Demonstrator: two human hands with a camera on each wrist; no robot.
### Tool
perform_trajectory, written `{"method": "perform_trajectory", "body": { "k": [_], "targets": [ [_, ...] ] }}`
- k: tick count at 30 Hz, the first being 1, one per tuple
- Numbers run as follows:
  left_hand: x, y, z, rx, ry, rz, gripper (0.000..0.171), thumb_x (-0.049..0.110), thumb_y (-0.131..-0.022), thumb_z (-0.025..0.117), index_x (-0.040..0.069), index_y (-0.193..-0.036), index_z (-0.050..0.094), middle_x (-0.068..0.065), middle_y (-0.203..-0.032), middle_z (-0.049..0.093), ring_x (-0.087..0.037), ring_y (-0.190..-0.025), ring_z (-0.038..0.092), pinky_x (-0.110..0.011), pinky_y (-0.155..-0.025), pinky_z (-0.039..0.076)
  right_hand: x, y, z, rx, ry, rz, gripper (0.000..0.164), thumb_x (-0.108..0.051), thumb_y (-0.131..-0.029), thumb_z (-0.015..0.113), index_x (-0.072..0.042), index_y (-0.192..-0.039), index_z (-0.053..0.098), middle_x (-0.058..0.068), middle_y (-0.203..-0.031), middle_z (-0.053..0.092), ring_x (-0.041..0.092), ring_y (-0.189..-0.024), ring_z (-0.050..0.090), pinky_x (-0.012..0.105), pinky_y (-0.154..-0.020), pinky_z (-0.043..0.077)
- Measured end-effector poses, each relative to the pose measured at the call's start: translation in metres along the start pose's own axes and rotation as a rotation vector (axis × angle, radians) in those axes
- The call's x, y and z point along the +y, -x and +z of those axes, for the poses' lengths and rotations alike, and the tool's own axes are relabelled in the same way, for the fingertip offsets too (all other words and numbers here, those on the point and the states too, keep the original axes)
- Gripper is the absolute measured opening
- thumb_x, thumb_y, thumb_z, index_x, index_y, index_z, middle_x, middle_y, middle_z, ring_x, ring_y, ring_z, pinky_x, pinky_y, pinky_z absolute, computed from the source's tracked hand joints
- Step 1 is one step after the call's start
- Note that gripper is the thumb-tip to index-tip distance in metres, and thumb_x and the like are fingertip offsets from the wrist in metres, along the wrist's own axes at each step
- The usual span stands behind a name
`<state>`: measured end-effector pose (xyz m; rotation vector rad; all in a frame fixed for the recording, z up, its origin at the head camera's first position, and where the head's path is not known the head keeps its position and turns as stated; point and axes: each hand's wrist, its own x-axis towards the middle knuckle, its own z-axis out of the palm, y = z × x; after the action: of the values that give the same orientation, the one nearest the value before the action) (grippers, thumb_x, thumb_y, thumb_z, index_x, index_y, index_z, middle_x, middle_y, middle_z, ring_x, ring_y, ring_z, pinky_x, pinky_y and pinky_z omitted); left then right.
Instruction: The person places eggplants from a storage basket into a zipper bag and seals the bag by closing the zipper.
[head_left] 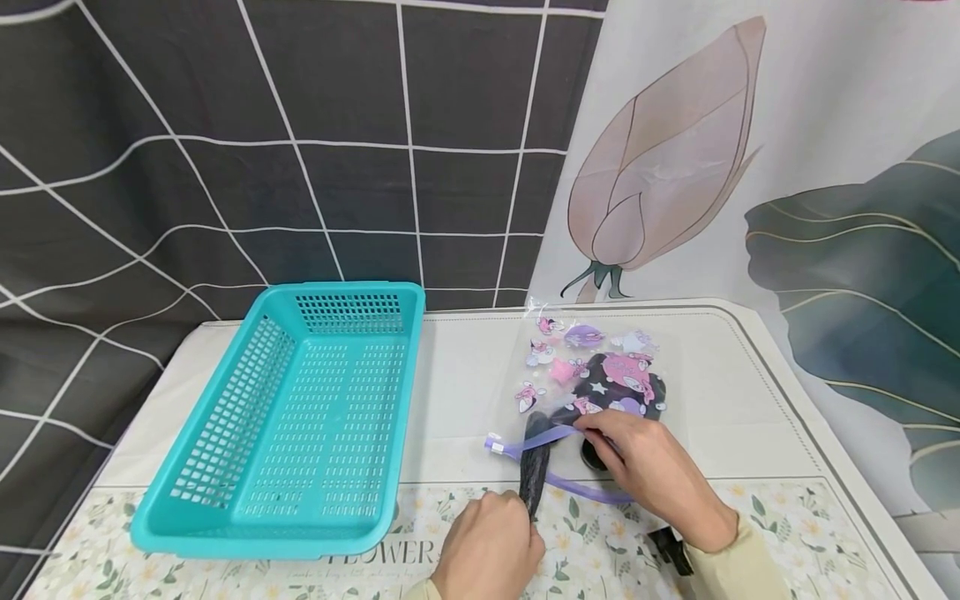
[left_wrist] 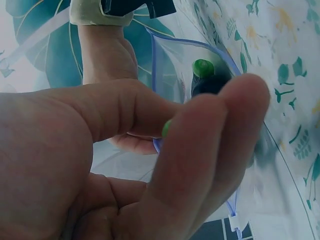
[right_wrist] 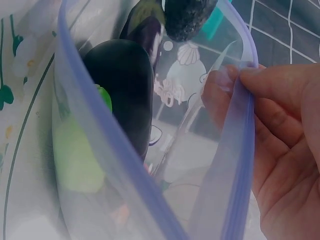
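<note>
A clear zip bag (head_left: pixel 540 354) with cartoon prints and a purple zip edge (head_left: pixel 585 490) lies on the table, its mouth spread toward me. My right hand (head_left: pixel 656 471) pinches the upper zip edge between thumb and fingers. My left hand (head_left: pixel 487 546) grips a long dark vegetable (head_left: pixel 534 467), whose far end overlaps the left part of the bag mouth. A bit of its green end (left_wrist: pixel 166 128) shows between the left fingers. Inside the bag, the right wrist view has a smooth dark eggplant (right_wrist: pixel 122 82) and a pale green vegetable (right_wrist: pixel 82 155) seen through the plastic.
Left of the bag stands a turquoise plastic basket (head_left: pixel 300 433) with slotted walls and nothing in it. A flowered cloth (head_left: pixel 810 542) covers the table's near part. Behind the table hang a dark grid curtain (head_left: pixel 337 192) and a flower-print curtain (head_left: pixel 675 150).
</note>
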<state>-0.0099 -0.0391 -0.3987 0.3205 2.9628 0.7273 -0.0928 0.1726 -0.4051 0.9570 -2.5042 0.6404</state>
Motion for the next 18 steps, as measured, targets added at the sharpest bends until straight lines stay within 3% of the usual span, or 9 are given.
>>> {"method": "perform_trajectory", "body": {
  "k": [10,18],
  "targets": [
    [0.004,-0.007,0.001,0.072,-0.009,0.002,0.022,0.01,-0.076,0.072,0.007,-0.06,0.058,0.002,-0.054,0.05,-0.018,-0.044,0.054,-0.031,-0.042,0.044,-0.001,0.0,-0.001,-0.002,0.008,0.011,0.025,0.001,-0.082,0.078,-0.015,-0.101,0.074,-0.006,-0.097,0.074,0.01,-0.087,0.07,0.032,-0.073,0.057],
    [0.007,-0.012,0.004,0.202,-0.128,0.061,0.028,0.012,-0.076,0.074,0.01,-0.056,0.054,0.002,-0.053,0.049,-0.019,-0.042,0.054,-0.029,-0.039,0.041,-0.002,0.0,-0.003,0.005,0.0,0.009,0.025,0.001,-0.082,0.078,-0.015,-0.101,0.074,-0.006,-0.097,0.074,0.01,-0.086,0.07,0.032,-0.072,0.057]
  ]
}}
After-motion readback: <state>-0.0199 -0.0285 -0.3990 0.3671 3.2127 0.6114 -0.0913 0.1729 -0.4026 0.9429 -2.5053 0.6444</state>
